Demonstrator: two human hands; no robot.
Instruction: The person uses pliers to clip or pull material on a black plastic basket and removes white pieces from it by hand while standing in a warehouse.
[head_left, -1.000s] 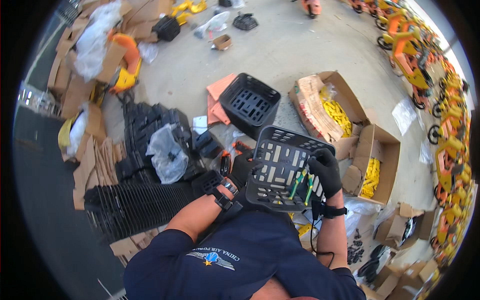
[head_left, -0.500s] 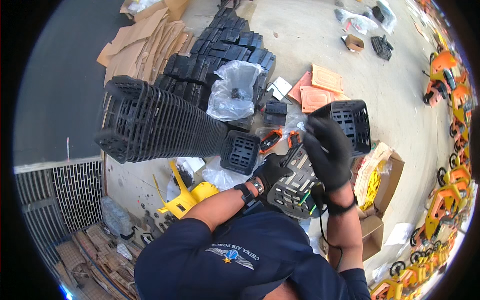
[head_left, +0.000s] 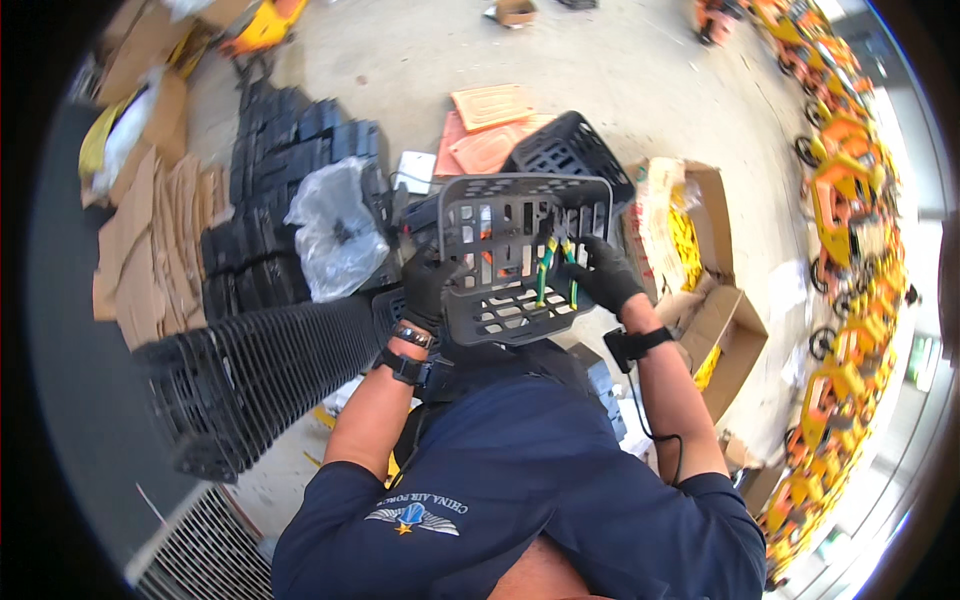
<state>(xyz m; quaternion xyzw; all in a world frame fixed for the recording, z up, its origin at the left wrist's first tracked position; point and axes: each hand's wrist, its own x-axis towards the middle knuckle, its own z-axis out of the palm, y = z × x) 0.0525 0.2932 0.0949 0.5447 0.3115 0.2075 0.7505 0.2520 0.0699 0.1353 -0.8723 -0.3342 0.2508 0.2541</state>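
Note:
Both hands wear black gloves. In front of my chest, a black slotted plastic basket is held up with its opening toward me. My left hand is closed on the basket's left side. My right hand is at the right side, its fingers closed at one handle of a pair of pliers. The pliers have green and yellow grips, spread apart, with the dark jaws up against the basket's slotted wall. Another black basket lies just beyond it on the right.
A long nested stack of black baskets lies at left. Behind it are a pile of black parts, a clear plastic bag and flattened cardboard. Orange panels and an open carton with yellow parts lie beyond. Yellow-orange ride-on toys line the right.
The basket has been raised and turned so its opening faces me. My left hand now grips its left side, and my right hand has come down to the pliers. The view has shifted right.

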